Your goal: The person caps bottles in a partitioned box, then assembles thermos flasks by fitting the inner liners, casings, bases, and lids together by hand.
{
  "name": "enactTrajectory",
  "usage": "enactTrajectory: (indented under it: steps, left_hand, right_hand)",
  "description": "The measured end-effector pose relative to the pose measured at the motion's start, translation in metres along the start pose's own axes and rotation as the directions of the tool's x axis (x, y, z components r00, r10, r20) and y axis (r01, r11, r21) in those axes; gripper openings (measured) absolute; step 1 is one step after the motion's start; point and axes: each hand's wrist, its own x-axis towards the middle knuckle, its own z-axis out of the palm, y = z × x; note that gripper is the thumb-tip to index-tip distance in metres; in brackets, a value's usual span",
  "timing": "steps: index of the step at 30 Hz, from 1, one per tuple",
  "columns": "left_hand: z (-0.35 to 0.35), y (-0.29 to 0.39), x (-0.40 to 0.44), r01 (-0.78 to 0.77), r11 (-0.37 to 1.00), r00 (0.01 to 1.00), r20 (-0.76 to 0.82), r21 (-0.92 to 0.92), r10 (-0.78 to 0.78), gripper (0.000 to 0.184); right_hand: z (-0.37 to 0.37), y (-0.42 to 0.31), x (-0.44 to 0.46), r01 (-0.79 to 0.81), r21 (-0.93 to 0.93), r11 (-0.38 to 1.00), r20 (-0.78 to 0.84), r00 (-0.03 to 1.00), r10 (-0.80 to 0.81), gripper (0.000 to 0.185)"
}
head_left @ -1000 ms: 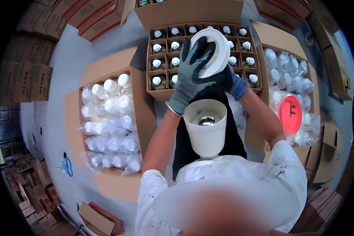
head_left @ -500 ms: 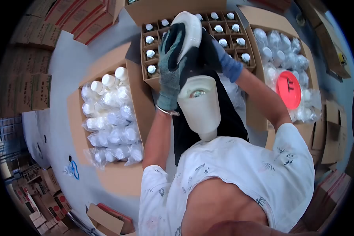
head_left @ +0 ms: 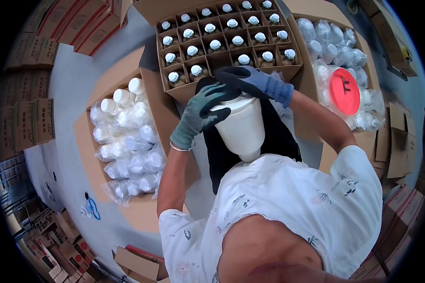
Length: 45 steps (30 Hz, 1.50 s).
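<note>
A white plastic container (head_left: 243, 128), wide at the mouth and narrowing to a neck, stands between my legs, close to the shirt. A white round lid (head_left: 237, 102) sits over its mouth, partly covered by the gloves. My left hand (head_left: 199, 109), in a grey-green glove with dark fingers, grips the lid's left side, thumb at the near rim. My right hand (head_left: 255, 81), in a blue glove with dark fingers, curls over the lid's far side. What is inside the container is hidden.
Ahead stands a divided carton (head_left: 182, 90) of white-capped bottles (head_left: 215, 45). Open cartons at left (head_left: 87, 137) and right (head_left: 322, 26) hold plastic-wrapped white bottles (head_left: 139, 115). A red round lid (head_left: 344, 96) lies on the right carton's bottles. Stacked boxes (head_left: 19, 122) stand far left.
The lid, held up tilted above the open container, has come down onto its mouth. Both hands moved down and nearer with it. The bottle seen inside the container is now covered.
</note>
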Motion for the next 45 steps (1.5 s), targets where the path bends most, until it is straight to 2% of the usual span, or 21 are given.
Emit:
enactTrajectory:
  steps: [5, 8, 11, 14, 18, 20, 22, 23, 25, 27, 31, 34, 35, 37, 38, 39, 40, 41, 42, 44, 45]
  left_hand:
    - [0.013, 0.001, -0.008, -0.015, 0.996, 0.999, 0.047, 0.089, 0.011, 0.062]
    - [0.034, 0.023, -0.02, -0.004, 0.953, 1.0, -0.01, 0.302, 0.007, 0.08]
    - [0.048, 0.056, -0.025, 0.106, 0.915, 0.993, -0.084, 0.389, -0.08, 0.076]
    - [0.052, 0.014, -0.041, -0.07, 0.972, 0.955, -0.296, -0.223, 0.0, 0.064]
    - [0.109, -0.035, -0.048, 0.083, 0.795, 0.703, -0.53, -0.601, -0.474, 0.041]
    - [0.136, -0.049, -0.053, 0.268, 0.934, 0.855, -0.389, -0.237, -0.345, 0.048]
    - [0.151, -0.073, -0.08, 0.126, 0.928, 0.991, -0.096, 0.352, -0.098, 0.05]
    - [0.141, -0.064, -0.076, -0.034, 0.943, 0.999, -0.02, 0.33, 0.043, 0.051]
    - [0.123, -0.027, -0.069, 0.398, 0.872, 0.901, -0.057, -0.284, -0.43, 0.051]
    - [0.107, -0.012, -0.076, 0.521, 0.536, 0.773, 0.1, -0.664, -0.626, 0.049]
    - [0.123, -0.013, -0.076, 0.609, 0.175, 0.592, 0.297, -0.774, -0.749, 0.032]
    - [0.091, 0.002, -0.062, 0.187, 0.937, 0.982, 0.037, -0.296, -0.185, 0.033]
    - [0.086, 0.017, -0.056, 0.473, 0.601, 0.81, 0.049, -0.644, -0.585, 0.032]
    - [0.067, 0.077, -0.02, 0.175, 0.983, 0.979, -0.12, 0.059, -0.167, 0.035]
    - [0.062, 0.092, -0.007, -0.169, 0.813, 0.983, 0.038, 0.557, 0.178, 0.037]
    - [0.059, 0.089, -0.004, -0.134, 0.864, 0.989, 0.007, 0.485, 0.15, 0.038]
    - [0.054, 0.081, 0.001, -0.096, 0.906, 0.992, -0.038, 0.412, 0.122, 0.039]
    - [0.048, 0.065, 0.004, -0.014, 0.998, 0.968, -0.25, 0.068, 0.031, 0.034]
    - [0.039, 0.057, 0.0, 0.436, 0.601, 0.825, 0.031, -0.67, -0.564, 0.03]
    - [0.042, 0.034, -0.006, 0.46, 0.706, 0.835, -0.007, -0.538, -0.55, 0.028]
    - [0.046, 0.049, -0.003, 0.336, 0.88, 0.893, -0.185, -0.336, -0.411, 0.028]
  right_hand:
    - [0.011, 0.019, -0.013, 0.183, -0.46, 0.869, -0.046, 0.972, -0.23, 0.05]
    - [0.008, 0.005, -0.011, 0.096, -0.108, 0.989, 0.196, 0.978, -0.074, 0.038]
    - [-0.001, 0.013, -0.006, 0.326, -0.042, 0.944, 0.333, 0.896, -0.294, 0.034]
    - [-0.002, 0.022, -0.02, 0.609, -0.053, 0.791, 0.19, 0.784, -0.591, 0.035]
    - [0.001, 0.0, -0.114, 0.372, -0.436, 0.82, 0.027, 0.916, -0.401, 0.044]
    - [0.016, 0.004, -0.164, 0.107, -0.597, 0.795, -0.228, 0.927, -0.297, 0.047]
    - [0.031, 0.009, -0.204, -0.222, -0.574, 0.788, -0.401, 0.916, -0.034, 0.049]
    - [0.031, 0.008, -0.215, -0.358, -0.571, 0.739, -0.381, 0.913, 0.147, 0.05]
    - [0.028, 0.007, -0.23, -0.583, -0.568, 0.581, -0.338, 0.809, 0.481, 0.051]
    - [0.026, 0.044, -0.238, -0.582, -0.521, 0.625, -0.362, 0.813, 0.456, 0.049]
    - [0.026, 0.062, -0.197, -0.066, -0.21, 0.975, -0.416, 0.909, -0.028, 0.049]
    - [0.013, 0.026, -0.159, 0.309, -0.242, 0.92, -0.184, 0.916, -0.356, 0.054]
    - [0.012, 0.059, -0.157, 0.178, 0.086, 0.98, -0.187, 0.969, -0.16, 0.052]
    - [0.009, 0.124, -0.153, -0.044, 0.745, 0.666, -0.17, 0.952, 0.253, 0.049]
    - [-0.003, 0.12, -0.146, -0.242, 0.97, -0.008, 0.233, 0.927, 0.294, 0.046]
    - [-0.009, 0.124, -0.142, -0.209, 0.977, -0.05, 0.214, 0.922, 0.323, 0.041]
    - [-0.011, 0.121, -0.139, -0.086, 0.988, 0.131, 0.04, 0.947, 0.319, 0.044]
    - [-0.012, 0.099, -0.139, 0.026, 0.7, 0.714, -0.293, 0.922, 0.253, 0.045]
    - [-0.009, 0.079, -0.138, 0.152, 0.511, 0.846, -0.406, 0.91, 0.082, 0.046]
    - [-0.006, 0.031, -0.132, 0.343, 0.013, 0.939, -0.58, 0.768, -0.273, 0.048]
    - [-0.005, 0.028, -0.133, 0.353, 0.076, 0.933, -0.571, 0.782, -0.249, 0.047]
